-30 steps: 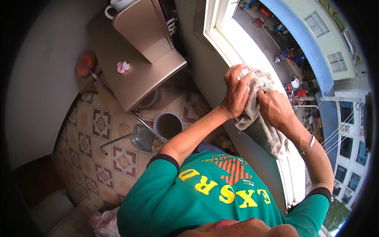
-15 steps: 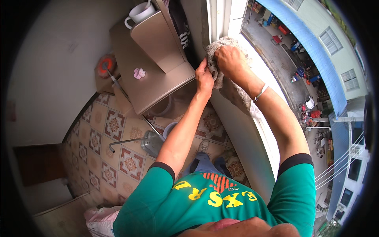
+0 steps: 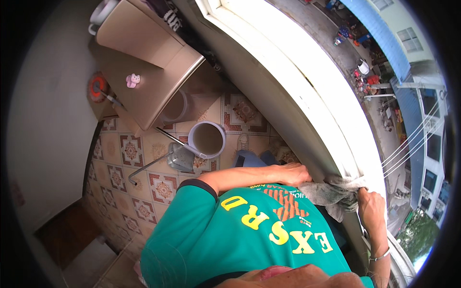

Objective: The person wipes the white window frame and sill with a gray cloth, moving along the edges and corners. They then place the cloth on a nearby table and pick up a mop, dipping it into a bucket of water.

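Observation:
A grey-brown cloth (image 3: 336, 196) stretches between my two hands at the white windowsill (image 3: 331, 129), on the right, close to my body. My right hand (image 3: 372, 209) is closed round the cloth's right end, at the sill's outer side. My left hand (image 3: 294, 174) reaches across my front, with its fingers closed at the cloth's left end. Part of those fingers is hidden by the cloth. The middle of the cloth is bunched over the sill's edge and its lower part hangs down the inner side.
A bucket of cloudy water (image 3: 207, 138) stands on the patterned tile floor (image 3: 132, 150), beside a grey dustpan (image 3: 181, 157). At the left is a brown desk (image 3: 158, 86) with a pink figurine (image 3: 133, 80) and a white mug (image 3: 102, 13). Beyond the window lies a yard with buildings.
Both hands and the cloth have moved from the far end of the sill to its near right part. My hands are now farther apart, and the bucket has come into full view.

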Demonstrator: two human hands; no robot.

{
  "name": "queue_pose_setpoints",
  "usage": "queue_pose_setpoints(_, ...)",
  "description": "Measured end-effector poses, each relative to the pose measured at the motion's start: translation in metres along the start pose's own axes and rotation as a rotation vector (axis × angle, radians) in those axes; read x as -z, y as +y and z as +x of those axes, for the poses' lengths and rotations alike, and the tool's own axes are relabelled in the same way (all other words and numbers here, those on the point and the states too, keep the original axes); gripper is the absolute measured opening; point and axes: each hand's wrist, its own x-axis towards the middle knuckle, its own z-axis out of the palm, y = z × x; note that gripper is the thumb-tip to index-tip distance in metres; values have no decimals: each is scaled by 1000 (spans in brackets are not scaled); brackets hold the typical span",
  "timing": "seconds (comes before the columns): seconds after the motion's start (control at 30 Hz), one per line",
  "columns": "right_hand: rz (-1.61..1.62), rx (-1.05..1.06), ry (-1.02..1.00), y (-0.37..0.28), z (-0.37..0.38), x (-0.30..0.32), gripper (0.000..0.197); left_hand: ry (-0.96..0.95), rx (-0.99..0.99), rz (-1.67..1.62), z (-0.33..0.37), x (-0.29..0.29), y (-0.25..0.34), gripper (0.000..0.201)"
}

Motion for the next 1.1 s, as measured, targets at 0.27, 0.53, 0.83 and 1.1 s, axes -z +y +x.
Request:
queue_pose_setpoints(0.27, 197, -313, -116, 16, -69, -36, 17, 247, 1, -156, -10, 33, 4, 23)
queue_pose_setpoints(0.53, 349, -68, -71, -24, 14, -3, 12, 437, 279, -237, -67, 33, -40, 14)
queue_pose_setpoints(0.83, 131, 281, -198, -33, 89, 57, 5, 501, 339, -208, -67, 19, -60, 25)
queue_pose_setpoints(1.1, 147, 330, -202, -31, 87, 46, 8, 744, 381, -276, -59, 18, -48, 23)
